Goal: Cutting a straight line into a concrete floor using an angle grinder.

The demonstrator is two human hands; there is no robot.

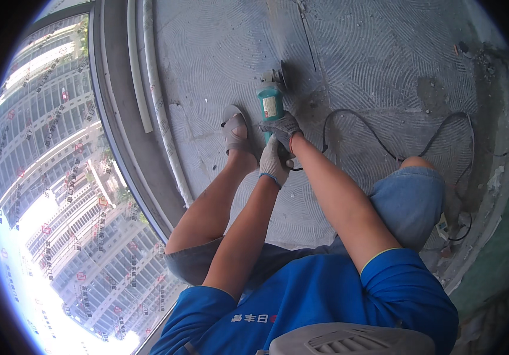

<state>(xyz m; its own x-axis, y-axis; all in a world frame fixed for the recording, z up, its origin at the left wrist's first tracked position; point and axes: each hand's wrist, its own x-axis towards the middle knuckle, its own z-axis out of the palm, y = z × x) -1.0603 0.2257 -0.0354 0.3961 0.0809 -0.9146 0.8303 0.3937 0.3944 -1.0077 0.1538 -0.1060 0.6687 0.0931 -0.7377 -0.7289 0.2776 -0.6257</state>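
Observation:
A green angle grinder (270, 100) points away from me over the grooved grey floor. Its dark cutting disc (284, 76) stands on edge on the right side of the grey head, at the floor. My right hand (284, 125), in a dark grey glove, is wrapped round the grinder's body. Behind it my left hand (272, 158), in a pale glove, grips the rear handle. The fingertips of both are partly hidden. A pale dust streak (275, 23) spreads ahead of the disc, and a thin dark cut line (307, 41) runs beside it.
A black power cord (378, 133) loops across the floor to the right, towards a plug or socket piece (442, 227) by my knee. My sandalled foot (236, 131) is just left of the grinder. A wrapped pipe (162, 112) lies along the window frame (109, 127). Rubble lines the right edge.

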